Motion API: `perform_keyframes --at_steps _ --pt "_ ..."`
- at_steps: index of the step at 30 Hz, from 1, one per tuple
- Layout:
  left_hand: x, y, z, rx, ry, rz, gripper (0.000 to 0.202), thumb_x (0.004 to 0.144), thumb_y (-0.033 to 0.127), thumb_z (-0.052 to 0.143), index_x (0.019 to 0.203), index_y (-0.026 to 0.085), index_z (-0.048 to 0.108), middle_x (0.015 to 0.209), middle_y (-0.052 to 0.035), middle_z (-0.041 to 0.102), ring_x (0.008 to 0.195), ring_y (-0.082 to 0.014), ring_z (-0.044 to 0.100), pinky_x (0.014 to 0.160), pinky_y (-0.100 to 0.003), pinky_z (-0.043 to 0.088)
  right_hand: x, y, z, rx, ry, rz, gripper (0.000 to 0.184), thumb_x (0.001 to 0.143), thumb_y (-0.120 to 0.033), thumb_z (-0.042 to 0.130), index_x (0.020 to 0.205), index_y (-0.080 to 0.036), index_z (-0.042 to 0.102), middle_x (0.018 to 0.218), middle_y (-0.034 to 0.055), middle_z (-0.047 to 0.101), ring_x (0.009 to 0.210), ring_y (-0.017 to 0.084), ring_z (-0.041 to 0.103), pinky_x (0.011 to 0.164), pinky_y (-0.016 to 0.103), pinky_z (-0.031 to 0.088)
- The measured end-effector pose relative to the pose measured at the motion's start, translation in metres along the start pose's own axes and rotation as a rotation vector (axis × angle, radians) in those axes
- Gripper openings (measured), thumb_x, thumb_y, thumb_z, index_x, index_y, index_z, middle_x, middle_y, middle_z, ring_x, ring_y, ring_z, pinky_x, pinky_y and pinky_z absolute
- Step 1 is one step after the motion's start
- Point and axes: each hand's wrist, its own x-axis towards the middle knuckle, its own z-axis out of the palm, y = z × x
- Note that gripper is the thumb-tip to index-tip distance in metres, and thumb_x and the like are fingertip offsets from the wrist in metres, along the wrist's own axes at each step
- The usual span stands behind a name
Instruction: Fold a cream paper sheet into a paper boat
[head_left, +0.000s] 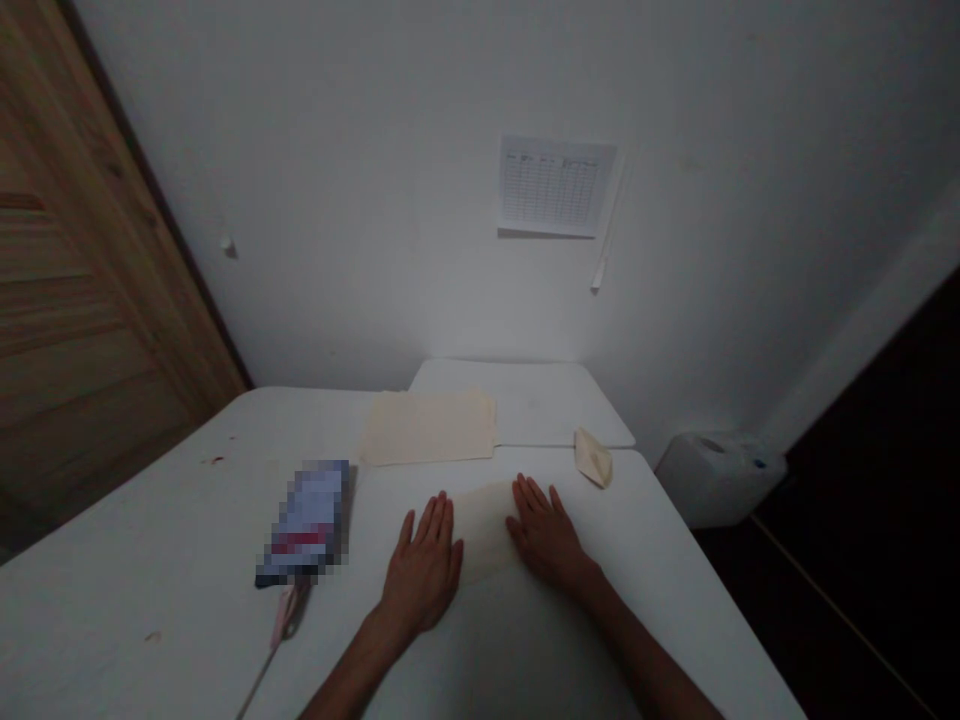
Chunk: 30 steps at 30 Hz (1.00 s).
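Note:
A cream sheet of paper (486, 530) lies flat on the white table (360, 640) in front of me. My left hand (426, 560) rests palm down on its left edge, fingers stretched forward. On the right edge, my right hand (547, 535) also lies flat with its fingers out. Beyond my left hand sits a stack of similar cream sheets (431, 428). A folded cream paper piece (594, 460) lies past my right hand, near the table's right edge.
At left lies a phone-like device (307, 520), blurred out, with a cable (259, 680) running toward me. A printed sheet (555, 188) hangs on the wall behind. A whitish plastic container (716, 478) stands right of the table; a wooden door (97, 250) is at left.

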Motion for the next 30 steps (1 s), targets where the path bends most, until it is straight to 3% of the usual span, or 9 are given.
perform_keyframes --at_steps 7,14,25,30 --pt "0.001 -0.001 0.004 -0.007 0.009 -0.031 0.057 0.094 0.034 0.027 0.143 0.007 0.033 0.152 -0.0139 0.027 0.141 -0.0266 0.023 0.113 -0.05 0.018 0.002 -0.009 -0.002 -0.002 0.081 -0.02 0.056 0.098 -0.036 0.02 0.145 -0.008 0.03 0.152 0.0135 0.024 0.142 0.023 0.017 0.115 0.048 0.006" --pt "0.0 -0.002 0.002 -0.002 0.001 -0.023 0.056 0.092 0.028 0.027 0.145 0.009 0.032 0.152 -0.0123 0.025 0.141 -0.0263 0.022 0.113 -0.05 0.018 0.005 -0.046 -0.003 0.069 0.078 -0.274 0.051 0.098 -0.033 0.025 0.146 -0.015 0.028 0.153 0.0076 0.026 0.141 0.021 0.02 0.116 0.045 0.01" --pt "-0.001 -0.001 -0.002 0.01 0.022 -0.006 0.056 0.092 0.029 0.028 0.142 0.006 0.036 0.15 -0.0151 0.03 0.14 -0.0272 0.025 0.112 -0.051 0.02 0.005 -0.055 0.0 0.078 0.027 -0.251 0.055 0.098 -0.039 0.026 0.148 -0.018 0.023 0.154 0.005 0.021 0.142 0.022 0.016 0.116 0.045 0.008" --pt "0.0 -0.001 -0.002 0.014 0.006 -0.015 0.056 0.092 0.029 0.028 0.142 0.005 0.035 0.151 -0.0153 0.029 0.14 -0.0275 0.025 0.112 -0.05 0.02 0.005 -0.046 0.0 0.08 0.007 -0.205 0.056 0.098 -0.041 0.023 0.149 -0.017 0.021 0.155 0.0051 0.018 0.143 0.022 0.014 0.116 0.044 0.009"
